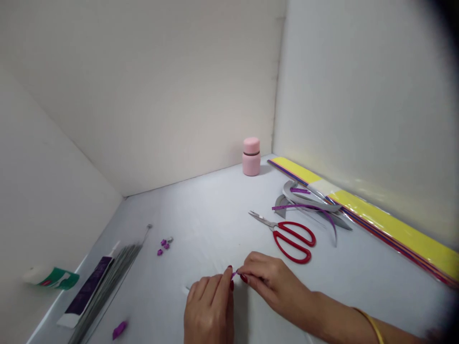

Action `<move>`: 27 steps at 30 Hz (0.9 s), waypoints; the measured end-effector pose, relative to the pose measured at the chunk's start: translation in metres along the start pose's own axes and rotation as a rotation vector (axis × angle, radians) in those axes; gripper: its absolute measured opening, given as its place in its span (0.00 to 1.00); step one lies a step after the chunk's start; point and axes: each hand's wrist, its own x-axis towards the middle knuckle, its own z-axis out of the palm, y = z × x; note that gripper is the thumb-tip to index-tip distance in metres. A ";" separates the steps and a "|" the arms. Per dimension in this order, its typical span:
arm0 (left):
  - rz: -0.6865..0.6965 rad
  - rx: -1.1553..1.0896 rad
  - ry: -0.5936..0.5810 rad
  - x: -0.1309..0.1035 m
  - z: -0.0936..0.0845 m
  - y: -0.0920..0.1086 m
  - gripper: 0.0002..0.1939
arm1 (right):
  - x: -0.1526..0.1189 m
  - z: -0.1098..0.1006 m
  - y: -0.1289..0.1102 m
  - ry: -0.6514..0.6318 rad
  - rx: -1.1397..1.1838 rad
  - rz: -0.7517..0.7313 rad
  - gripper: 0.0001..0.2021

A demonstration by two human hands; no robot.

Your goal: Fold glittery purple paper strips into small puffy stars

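Near the bottom middle, my left hand and my right hand meet at the fingertips. Pinched between them is a small piece of purple strip, mostly hidden by the fingers. Both hands are closed, thumb against forefinger. Red-handled scissors lie partly spread beyond my right hand, blades pointing left. A small group of folded purple pieces that look like stars rests on the table to the left. Part of a thin pale item shows beside my left hand.
Purple strips and grey strips are heaped at right. A yellow-topped paper pack lies along the right wall. At the back stands a pink jar. Left are wires, a purple tube, a green-white bottle and a purple piece.
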 end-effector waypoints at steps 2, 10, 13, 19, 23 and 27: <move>0.030 0.031 -0.019 0.001 -0.002 -0.002 0.15 | 0.001 -0.003 0.000 -0.001 -0.047 0.046 0.11; -0.053 -0.017 -0.005 0.001 -0.005 0.004 0.12 | 0.002 0.000 0.001 0.070 0.174 0.162 0.09; -0.071 -0.064 0.000 0.001 -0.002 0.009 0.14 | 0.003 0.000 -0.003 0.105 0.453 0.258 0.08; -0.105 -0.046 0.021 -0.004 0.000 0.010 0.14 | 0.004 -0.006 -0.006 0.223 0.341 0.181 0.07; -0.136 -0.095 0.062 -0.005 0.001 0.007 0.11 | 0.002 -0.005 -0.010 0.183 0.328 0.161 0.08; -0.219 -0.243 0.094 -0.001 -0.001 0.010 0.10 | -0.002 -0.005 -0.008 0.229 0.091 -0.035 0.11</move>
